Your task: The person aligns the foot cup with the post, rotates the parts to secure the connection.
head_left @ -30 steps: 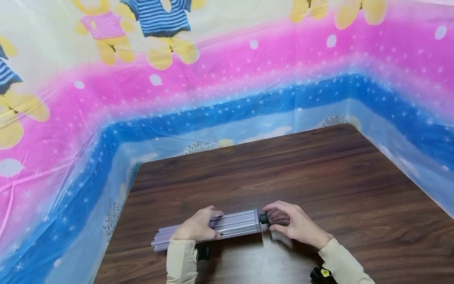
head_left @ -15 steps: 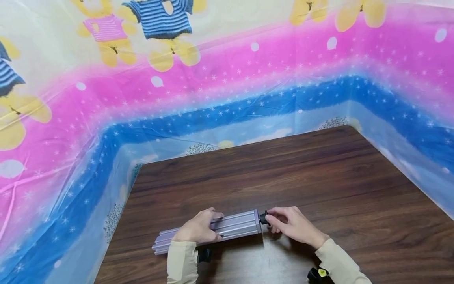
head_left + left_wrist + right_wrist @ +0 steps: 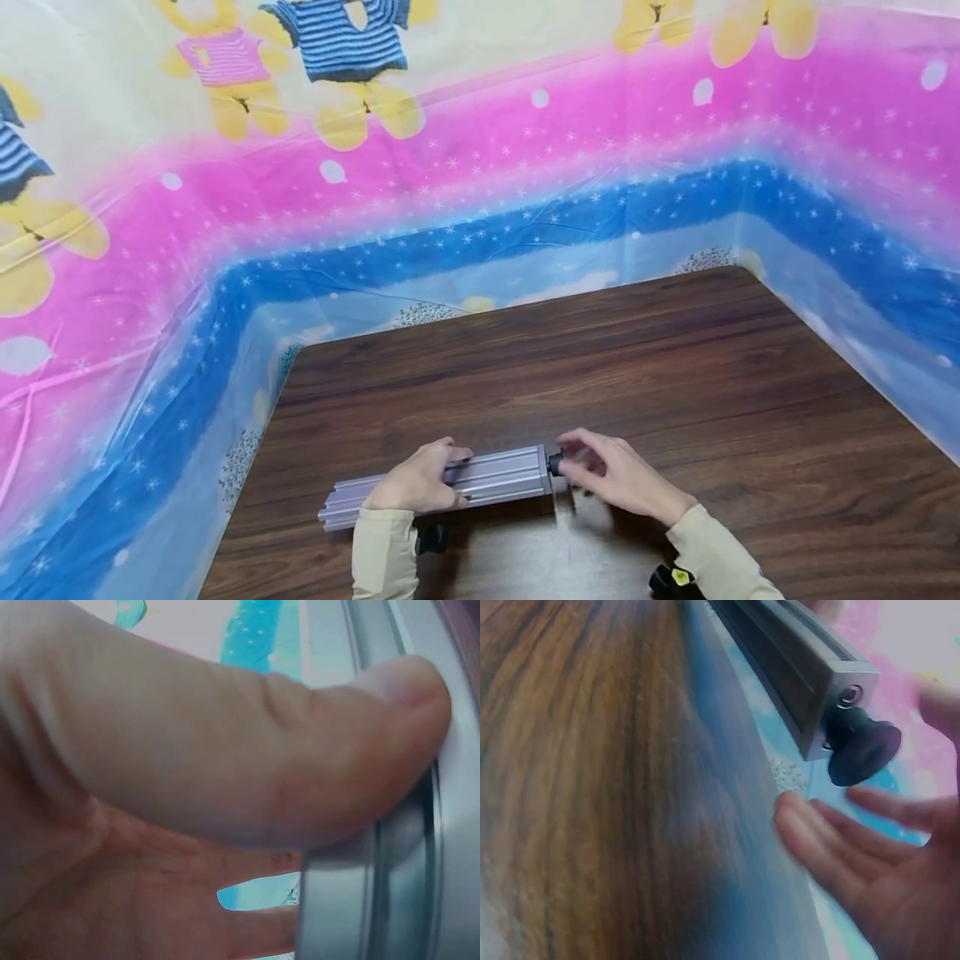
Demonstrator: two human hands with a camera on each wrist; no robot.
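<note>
A silver aluminium profile point(image 3: 502, 473) with long grooves lies lengthwise over the near part of the table. My left hand point(image 3: 420, 479) grips it around the middle; in the left wrist view the thumb point(image 3: 300, 772) lies across a groove of the profile point(image 3: 337, 907). From the right end sticks out a black levelling foot point(image 3: 555, 464), its round base facing outward in the right wrist view. Around this foot point(image 3: 866, 754) my right hand point(image 3: 626, 479) is spread, its fingers point(image 3: 817, 840) loosely bent and apart from the disc, with nothing between them.
The dark wood-grain table point(image 3: 600, 358) extends to the back and right. Behind and beside it hangs a pink and blue printed cloth point(image 3: 480, 158) with teddy bears. Black camera mounts point(image 3: 671, 579) sit at both wrists.
Half a second ago the right fingers pinched the levelling foot; now they are spread off it. A second ago they were spread likewise. The left hand keeps its grip on the profile.
</note>
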